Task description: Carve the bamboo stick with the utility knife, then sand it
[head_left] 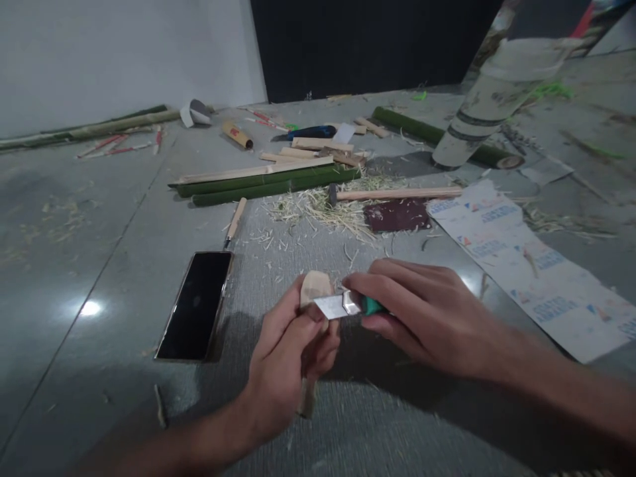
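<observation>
My left hand [288, 358] is closed around a pale piece of wood [315, 285] with a rounded top; its lower end shows beneath my fingers. My right hand [422, 311] grips a utility knife [370, 304] with a green handle. The knife's blade crosses in front of the wood, close to my left thumb. Whether the edge is cutting into the wood cannot be made out. To the left of my hands a dark-screened phone [197, 305] lies on the floor, with a small wooden-handled tool [235, 222] just beyond it.
Ahead lie green bamboo lengths [278, 185], pale wood strips [303, 152], scattered shavings [318, 209], a hammer [397, 193] and a maroon slab [397, 216]. A printed sheet [527, 265] is at the right. A pale, banded bucket-like container [477, 112] stands tilted in view at the back right.
</observation>
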Motion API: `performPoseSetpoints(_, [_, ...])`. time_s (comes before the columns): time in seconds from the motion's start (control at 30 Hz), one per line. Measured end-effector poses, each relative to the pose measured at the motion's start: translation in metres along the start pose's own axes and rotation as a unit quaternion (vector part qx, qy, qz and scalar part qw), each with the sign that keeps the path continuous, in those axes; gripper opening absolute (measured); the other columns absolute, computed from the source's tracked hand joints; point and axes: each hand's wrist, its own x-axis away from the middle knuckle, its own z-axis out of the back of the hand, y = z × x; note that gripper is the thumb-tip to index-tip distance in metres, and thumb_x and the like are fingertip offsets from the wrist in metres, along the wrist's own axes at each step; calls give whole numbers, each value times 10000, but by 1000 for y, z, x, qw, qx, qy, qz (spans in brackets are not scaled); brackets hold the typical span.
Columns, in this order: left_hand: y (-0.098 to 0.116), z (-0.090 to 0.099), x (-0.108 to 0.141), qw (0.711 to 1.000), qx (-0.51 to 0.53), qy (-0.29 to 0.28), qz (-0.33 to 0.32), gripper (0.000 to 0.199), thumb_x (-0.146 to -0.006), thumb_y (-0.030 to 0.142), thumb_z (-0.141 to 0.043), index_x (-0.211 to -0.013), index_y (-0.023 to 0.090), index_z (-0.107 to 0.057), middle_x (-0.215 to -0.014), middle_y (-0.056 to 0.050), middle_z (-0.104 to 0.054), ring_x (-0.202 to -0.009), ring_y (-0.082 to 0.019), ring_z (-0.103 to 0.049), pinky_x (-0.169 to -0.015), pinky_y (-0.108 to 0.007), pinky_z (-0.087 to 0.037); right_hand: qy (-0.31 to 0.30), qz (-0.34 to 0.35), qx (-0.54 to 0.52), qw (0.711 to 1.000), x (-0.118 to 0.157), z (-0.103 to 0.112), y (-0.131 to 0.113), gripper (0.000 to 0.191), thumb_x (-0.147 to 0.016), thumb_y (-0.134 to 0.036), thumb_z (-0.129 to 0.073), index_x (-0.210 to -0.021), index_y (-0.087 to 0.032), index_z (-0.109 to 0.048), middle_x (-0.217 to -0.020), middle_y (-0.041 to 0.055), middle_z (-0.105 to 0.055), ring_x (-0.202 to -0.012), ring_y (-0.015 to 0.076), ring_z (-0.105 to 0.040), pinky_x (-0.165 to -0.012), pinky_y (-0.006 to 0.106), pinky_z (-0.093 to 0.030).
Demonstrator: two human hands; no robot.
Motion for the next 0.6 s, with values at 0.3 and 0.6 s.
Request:
performPoseSetpoints(0.3, [-11, 5, 3, 995, -95, -24, -21, 246, -920, 197, -764, -869, 207, -524, -629, 104, -432, -458, -14, -270, -449, -143, -268, 9, -8, -28, 1000, 8, -6, -2, 380, -1121, -422, -390, -1072, -136, -636, -854, 44, -628, -726, 167, -548, -625, 293, -418])
performPoseSetpoints(0.6, [-9, -3, -1, 998, -59, -24, 10, 294, -929, 281, -760, -857, 227, -480, -516, 140, -411, -347, -11, -270, -381, -137, -251, -22, -8, -18, 1000, 12, -11, -5, 310, -1118, -333, -374, -1145, -132, -609, -923, 72, -640, -802, 205, -589, -648, 321, -460])
